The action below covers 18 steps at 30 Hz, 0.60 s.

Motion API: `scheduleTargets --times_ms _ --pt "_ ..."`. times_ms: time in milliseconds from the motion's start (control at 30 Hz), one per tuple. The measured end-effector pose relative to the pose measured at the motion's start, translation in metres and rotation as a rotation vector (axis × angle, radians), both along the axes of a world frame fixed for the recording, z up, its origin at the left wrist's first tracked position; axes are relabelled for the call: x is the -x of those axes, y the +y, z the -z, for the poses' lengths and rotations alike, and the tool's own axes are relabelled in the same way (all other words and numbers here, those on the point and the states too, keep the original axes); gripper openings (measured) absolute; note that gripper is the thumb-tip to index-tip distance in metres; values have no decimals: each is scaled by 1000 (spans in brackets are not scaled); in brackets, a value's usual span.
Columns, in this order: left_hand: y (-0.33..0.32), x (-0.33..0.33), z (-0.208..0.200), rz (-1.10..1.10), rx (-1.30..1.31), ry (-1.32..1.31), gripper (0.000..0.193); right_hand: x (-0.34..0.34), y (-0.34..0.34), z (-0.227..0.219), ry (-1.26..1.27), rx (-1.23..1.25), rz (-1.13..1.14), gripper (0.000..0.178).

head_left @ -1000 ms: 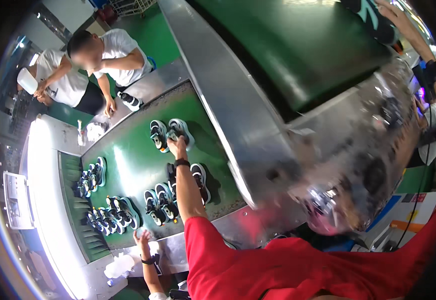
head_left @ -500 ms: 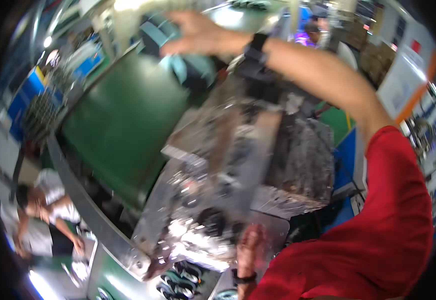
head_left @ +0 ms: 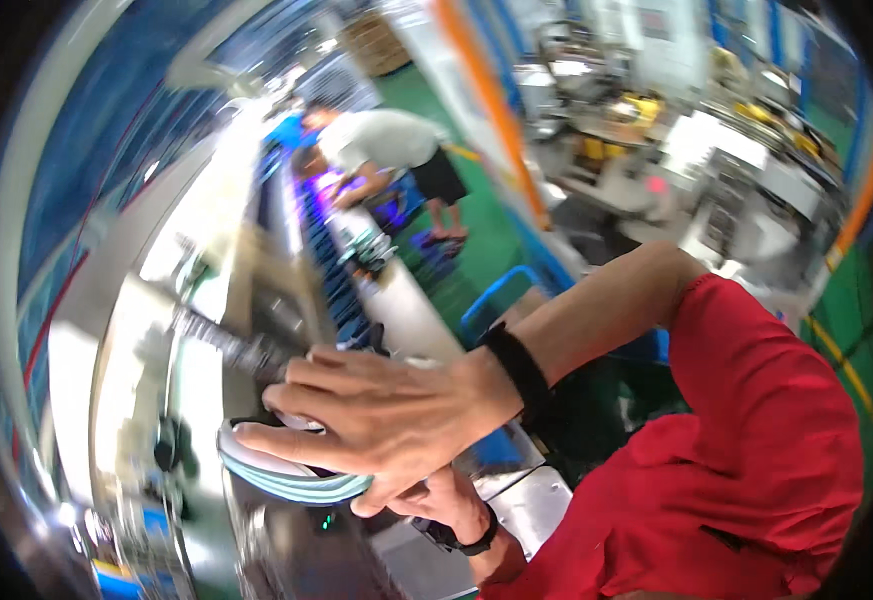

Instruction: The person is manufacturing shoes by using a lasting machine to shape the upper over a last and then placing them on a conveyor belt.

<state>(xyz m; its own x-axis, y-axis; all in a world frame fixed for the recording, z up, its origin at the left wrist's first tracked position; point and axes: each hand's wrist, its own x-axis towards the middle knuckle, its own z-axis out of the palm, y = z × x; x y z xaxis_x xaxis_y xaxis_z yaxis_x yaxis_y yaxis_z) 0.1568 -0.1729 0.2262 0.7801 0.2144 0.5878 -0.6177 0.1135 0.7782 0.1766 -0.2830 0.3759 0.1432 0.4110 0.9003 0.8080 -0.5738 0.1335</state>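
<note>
A shoe (head_left: 291, 479) with a pale teal, ridged sole edge and a whitish upper lies under my right hand (head_left: 386, 405), left of the picture's middle. My right hand closes over it from above, fingers stretched along its top and thumb bent down at its near end. It covers most of the upper. My left hand (head_left: 441, 497) is just below, its fingers curled in partly behind my right hand. Whether those fingers touch the shoe is hidden. A black band (head_left: 516, 370) circles my right wrist; a dark watch (head_left: 436, 533) is on my left.
A metal panel (head_left: 541, 510) lies beside my left forearm. Beyond my hands, a long line with a white edge (head_left: 416, 310) runs away, shoes (head_left: 368, 255) on it. A person in a light shirt (head_left: 386, 140) bends over it. Machines (head_left: 726, 180) stand at the upper right.
The view has swung toward the right. My right hand, earlier stretched far over the green belt beside dark and teal shoes, is now close to my left hand, holding a shoe.
</note>
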Motion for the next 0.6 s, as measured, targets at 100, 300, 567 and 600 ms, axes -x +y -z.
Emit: scheduleTargets --times_ms 100,300,567,600 --pt "-89 28 -3 198 483 314 62 27 -82 22 89 -48 293 74" --pt "-242 47 30 1005 312 485 58 148 -283 110 751 -891 154 69" --pt "-446 171 55 1215 -685 390 46 332 -449 204 531 -1470 553 63" --pt "-479 181 54 1334 -756 423 50 356 -468 209 499 -1510 610 63"
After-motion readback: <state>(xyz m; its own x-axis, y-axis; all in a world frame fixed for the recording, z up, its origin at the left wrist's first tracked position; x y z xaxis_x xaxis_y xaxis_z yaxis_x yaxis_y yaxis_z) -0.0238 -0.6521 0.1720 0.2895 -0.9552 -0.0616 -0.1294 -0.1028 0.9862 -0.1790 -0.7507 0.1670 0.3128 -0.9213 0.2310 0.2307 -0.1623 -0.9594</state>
